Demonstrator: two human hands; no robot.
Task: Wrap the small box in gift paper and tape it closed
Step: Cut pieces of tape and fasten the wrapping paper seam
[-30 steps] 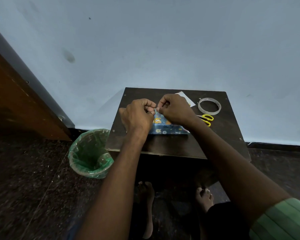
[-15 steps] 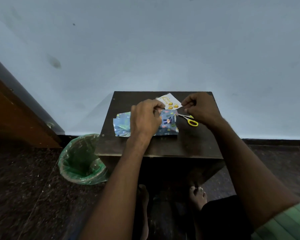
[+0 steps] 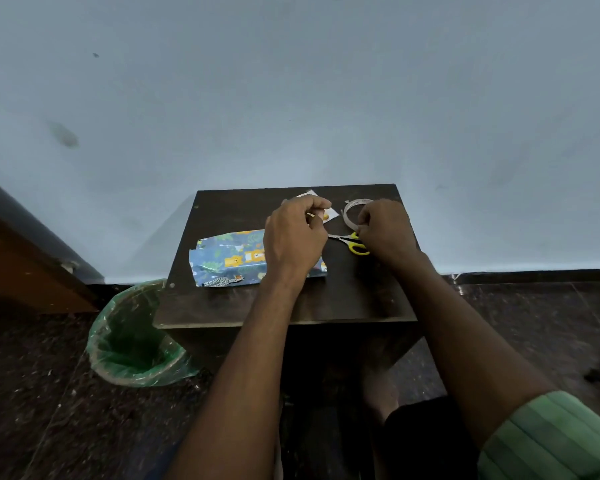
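Fronting pale wall (image 3: 291, 98) — dark table (image 3: 284, 303)

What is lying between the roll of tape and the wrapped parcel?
In the head view, yellow-handled scissors lie on the dark wooden table, between the clear tape ring and the blue animal-print gift-paper parcel.

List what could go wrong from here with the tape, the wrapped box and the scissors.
1. Neither hand holds the gift-wrapped box: the left hand hovers over it and the right hand grips the tape roll, so loose folds may spring open.
2. The box lies near the table's left edge above the green-lined bin; a nudge might drop it in.
3. The yellow-handled scissors lie under the right hand and could get knocked.
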